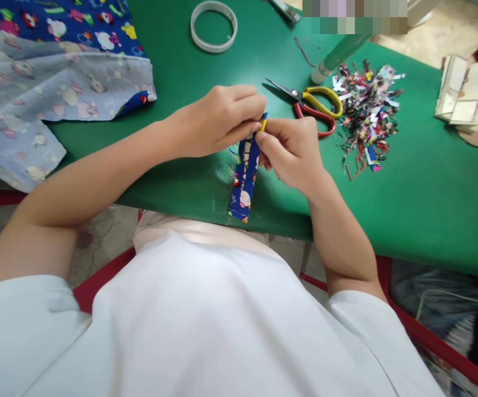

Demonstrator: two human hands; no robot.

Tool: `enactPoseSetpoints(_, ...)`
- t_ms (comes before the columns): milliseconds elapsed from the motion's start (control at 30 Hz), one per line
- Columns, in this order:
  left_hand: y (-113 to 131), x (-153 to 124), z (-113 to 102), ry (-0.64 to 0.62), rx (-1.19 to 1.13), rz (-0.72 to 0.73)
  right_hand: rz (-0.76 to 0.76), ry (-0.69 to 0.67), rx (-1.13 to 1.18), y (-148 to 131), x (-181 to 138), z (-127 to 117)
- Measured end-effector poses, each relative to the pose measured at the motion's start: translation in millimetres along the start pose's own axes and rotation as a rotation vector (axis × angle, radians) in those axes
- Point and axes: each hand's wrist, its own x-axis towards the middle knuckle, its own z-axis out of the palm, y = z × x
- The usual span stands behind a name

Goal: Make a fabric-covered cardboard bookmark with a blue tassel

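Note:
A narrow strip of blue printed fabric [242, 187] hangs between my hands, its lower end near the table's front edge. My left hand [232, 116] pinches its upper end from the left, fingers bent. From the other side my right hand [290, 146] grips the same end between thumb and curled fingers, where a bit of yellow shows. The very top of the strip is partly covered by my fingers. Just beyond my right hand lie scissors [297, 95] with one yellow and one red handle, blades parted slightly and pointing left.
Blue printed cloth [94, 82], partly turned to its pale side, spreads over the left of the green table [420, 204]. A roll of tape [193, 27] lies at the back. Fabric scraps [369, 113] are heaped right of the scissors, beside a green post [340, 58]. Cream card pieces [470, 91] sit far right.

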Motion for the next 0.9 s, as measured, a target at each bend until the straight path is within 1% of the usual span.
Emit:
enactPoseSetpoints(100,1.8,-0.1,0.7,-0.010,0.027,0.013,-0.022,0.032,-0.102,-0.2,-2.0,1.6)
enactPoseSetpoints(233,4.0,-0.8,1.8,-0.048,0.043,0.011,-0.041,0.046,-0.147,1.8,-3.1,3.4)
enactPoseSetpoints(333,5.7,-1.1,1.7,-0.081,0.033,-0.005,-0.026,0.043,-0.126,2.1,-3.4,3.5)
enactPoseSetpoints(533,8.3,-0.2,-1.2,-0.107,0.004,-0.010,0.018,0.025,-0.073,-0.8,-4.2,2.6)
enactPoseSetpoints(767,8.0,0.4,-1.2,-0.083,-0.011,-0.011,0.092,0.019,-0.009,-8.2,-4.7,0.1)
enactPoseSetpoints(900,8.7,1.8,-3.2,-0.089,-0.017,-0.022,0.096,0.005,0.004,-10.3,-4.1,-1.7)
